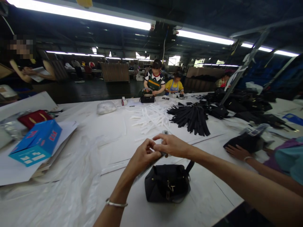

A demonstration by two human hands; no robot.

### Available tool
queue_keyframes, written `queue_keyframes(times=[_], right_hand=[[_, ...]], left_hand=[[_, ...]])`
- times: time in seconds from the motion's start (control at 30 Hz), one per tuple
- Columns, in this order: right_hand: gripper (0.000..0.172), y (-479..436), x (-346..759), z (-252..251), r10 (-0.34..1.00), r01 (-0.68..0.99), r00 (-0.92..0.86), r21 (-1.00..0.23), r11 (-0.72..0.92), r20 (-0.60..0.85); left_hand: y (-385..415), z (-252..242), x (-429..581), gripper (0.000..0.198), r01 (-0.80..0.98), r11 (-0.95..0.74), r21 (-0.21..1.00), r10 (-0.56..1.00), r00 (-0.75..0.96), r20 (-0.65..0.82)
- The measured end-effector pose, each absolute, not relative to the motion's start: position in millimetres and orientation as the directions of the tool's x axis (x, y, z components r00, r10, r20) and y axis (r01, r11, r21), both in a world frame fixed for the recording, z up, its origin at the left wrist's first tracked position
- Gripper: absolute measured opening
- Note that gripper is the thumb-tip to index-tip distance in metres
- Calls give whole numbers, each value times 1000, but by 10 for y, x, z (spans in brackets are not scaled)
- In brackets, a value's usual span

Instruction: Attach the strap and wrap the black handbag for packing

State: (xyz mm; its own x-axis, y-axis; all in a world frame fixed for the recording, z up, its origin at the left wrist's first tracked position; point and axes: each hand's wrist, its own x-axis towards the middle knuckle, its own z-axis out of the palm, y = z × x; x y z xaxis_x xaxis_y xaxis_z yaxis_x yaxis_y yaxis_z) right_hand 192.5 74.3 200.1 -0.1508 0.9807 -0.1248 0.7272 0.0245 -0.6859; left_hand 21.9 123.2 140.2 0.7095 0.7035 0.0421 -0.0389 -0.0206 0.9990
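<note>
Head view shows a black handbag (167, 186) standing toward the near edge of the white bench (125, 195), just below the person's hands, likely set there for easy reach. Its handle leans out at the right. Above it, the left hand (143, 156) and right hand (171, 145) meet, fingers closed to a pinch on a plastic-wrapped strip (165, 132); what the plastic covers is hard to tell. Gripping it from both sides probably steadies something narrow and slippery. Near the bench's left side, a blue box (35, 143) rests on stacked sheets. To the right, a co-worker's hand (233, 152) lies against another black bag (245, 142), perhaps to steady it. Past the hands, white strips (151, 118) and black strips (191, 119) lie in separate heaps, presumably sorted by colour. By the far edge, a person in a green apron (155, 82) handles a small black bag (147, 99).
</note>
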Motion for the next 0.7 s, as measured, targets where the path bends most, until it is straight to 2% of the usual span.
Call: queue_keyframes(times=[0.07,0.13,0.3,0.37,0.43,0.53,0.6,0.7], right_hand=[[42,781,2058,2023,994,711,-72,-703,-4,-78],[37,800,2127,2014,998,752,-54,-657,52,17],[33,787,1899,1881,989,841,-132,-522,145,61],[34,797,1782,1857,986,817,-154,-553,162,60],[34,829,1747,1884,990,760,-135,-637,126,34],[36,884,1862,1995,1000,679,-27,-733,28,13],[36,894,1979,2054,999,681,11,-732,20,37],[37,863,2076,2048,994,727,-73,-678,108,80]], left_hand=[[1281,1331,69,32,47,16,999,652,757,-47],[1296,1253,-44,40,114,24,993,591,799,-107],[1238,1245,34,36,72,125,990,560,819,-130],[1239,1310,93,34,-2,129,992,583,809,-75],[1270,1371,65,35,-58,91,994,632,775,-13],[1324,1380,-136,36,9,2,1000,657,754,-8],[1323,1312,-275,43,77,-21,997,637,769,-46],[1253,1160,-317,45,109,62,992,632,765,-124]])
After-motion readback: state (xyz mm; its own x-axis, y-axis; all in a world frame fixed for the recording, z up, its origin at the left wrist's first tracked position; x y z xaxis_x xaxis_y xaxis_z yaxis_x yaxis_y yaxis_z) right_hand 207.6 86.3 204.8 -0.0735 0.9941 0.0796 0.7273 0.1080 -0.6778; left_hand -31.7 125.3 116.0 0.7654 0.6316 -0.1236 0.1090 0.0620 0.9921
